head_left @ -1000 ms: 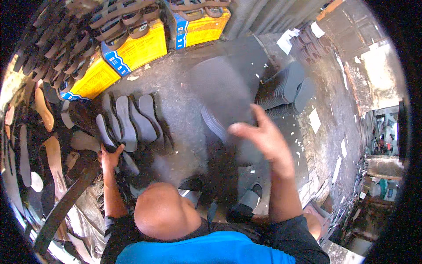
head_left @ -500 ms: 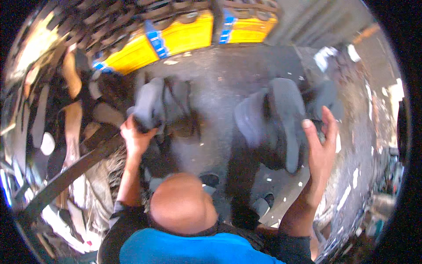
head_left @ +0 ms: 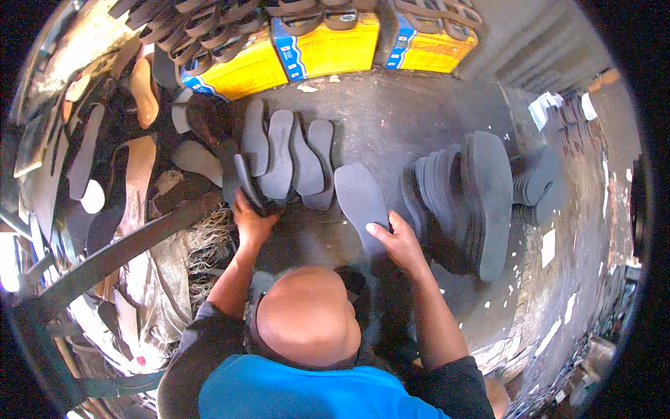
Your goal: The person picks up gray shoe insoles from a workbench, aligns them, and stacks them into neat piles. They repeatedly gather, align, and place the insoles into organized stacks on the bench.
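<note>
My right hand (head_left: 399, 243) pinches the near end of a flat grey shoe sole (head_left: 359, 199), thumb on top, and holds it over the dark work surface. My left hand (head_left: 252, 225) is closed around the near end of a dark shoe sole (head_left: 246, 183) tilted on its edge; part of its grip is hidden. Just beyond that hand, several grey soles (head_left: 281, 150) lie spread side by side, some overlapping. To the right of my right hand stand stacks of dark soles (head_left: 486, 202), leaning and layered.
Yellow-and-blue boxes (head_left: 328, 49) at the back carry rows of brown sandals (head_left: 230, 24). Loose soles and brown cut pieces (head_left: 143, 94) crowd the left side, near a dark diagonal bar (head_left: 132, 251). Paper scraps (head_left: 548, 248) litter the right.
My right hand, earlier open beside the stacks on the right, has moved left and now grips a sole. My left hand stays closed by the left soles. The view has shifted.
</note>
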`<action>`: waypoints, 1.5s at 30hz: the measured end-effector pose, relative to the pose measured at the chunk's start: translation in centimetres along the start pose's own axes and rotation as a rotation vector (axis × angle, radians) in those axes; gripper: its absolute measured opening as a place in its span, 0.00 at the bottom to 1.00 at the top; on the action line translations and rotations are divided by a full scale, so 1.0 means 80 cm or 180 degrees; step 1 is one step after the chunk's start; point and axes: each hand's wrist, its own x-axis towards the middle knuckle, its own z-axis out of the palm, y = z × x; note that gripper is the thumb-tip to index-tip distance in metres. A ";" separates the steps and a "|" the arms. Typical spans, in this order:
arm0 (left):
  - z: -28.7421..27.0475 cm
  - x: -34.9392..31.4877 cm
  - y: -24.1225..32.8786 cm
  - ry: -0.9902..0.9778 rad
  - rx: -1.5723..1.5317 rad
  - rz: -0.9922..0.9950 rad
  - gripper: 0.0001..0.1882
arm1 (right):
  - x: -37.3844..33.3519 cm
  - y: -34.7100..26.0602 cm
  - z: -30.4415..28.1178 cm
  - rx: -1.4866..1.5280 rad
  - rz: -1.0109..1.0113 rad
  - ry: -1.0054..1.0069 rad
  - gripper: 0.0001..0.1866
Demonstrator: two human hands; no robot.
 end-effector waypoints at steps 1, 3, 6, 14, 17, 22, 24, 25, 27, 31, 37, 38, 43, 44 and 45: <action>-0.002 -0.003 -0.006 -0.0130 -0.0144 -0.0572 0.66 | -0.001 -0.003 -0.001 -0.0003 -0.0083 -0.0029 0.14; -0.009 -0.014 0.001 0.0497 -0.0230 0.0597 0.43 | -0.001 -0.015 -0.002 0.0231 0.0043 -0.0144 0.15; -0.027 -0.030 0.038 0.0487 0.0192 0.2095 0.20 | -0.004 -0.042 -0.009 0.0484 -0.0073 -0.0200 0.17; 0.001 -0.029 0.101 -0.0241 0.0375 0.4513 0.16 | 0.020 -0.040 -0.007 0.0408 -0.0367 -0.0924 0.30; 0.036 0.034 0.113 0.0820 0.0030 0.2800 0.28 | 0.004 0.009 0.010 -0.1153 -0.0552 0.0509 0.31; 0.053 0.159 0.096 0.0510 -0.0422 0.0025 0.66 | -0.008 0.078 0.025 -0.2203 0.0317 0.0512 0.28; 0.066 0.150 0.082 0.0091 -0.0229 0.0189 0.65 | -0.006 0.088 0.030 -0.2112 0.1200 0.0392 0.27; 0.075 0.132 0.077 -0.0077 -0.0212 0.0335 0.65 | -0.001 0.089 0.034 -0.1945 0.0861 0.0579 0.26; 0.090 0.087 0.076 -0.0303 -0.0106 0.0487 0.65 | 0.012 0.084 0.048 -0.1848 0.0553 0.0896 0.25; 0.096 0.028 0.104 -0.0378 -0.0295 0.0156 0.66 | 0.038 0.070 0.078 -0.1895 0.0072 0.0089 0.27; 0.066 0.022 0.117 -0.0586 -0.0626 0.0169 0.70 | 0.029 0.081 0.078 -0.1681 0.0076 0.0055 0.30; 0.065 0.020 0.114 -0.0269 -0.0634 -0.0038 0.73 | 0.026 0.084 0.075 -0.1705 0.0077 0.0105 0.31; 0.051 0.023 0.105 -0.0866 -0.0314 0.0288 0.61 | 0.012 0.090 0.070 -0.1750 0.0330 0.0167 0.34; 0.044 0.025 0.106 -0.0988 -0.0240 0.0424 0.57 | 0.010 0.090 0.072 -0.1764 0.0257 0.0084 0.34; 0.036 0.026 0.108 -0.1035 -0.0524 0.0315 0.51 | 0.009 0.088 0.073 -0.1802 0.0282 0.0016 0.34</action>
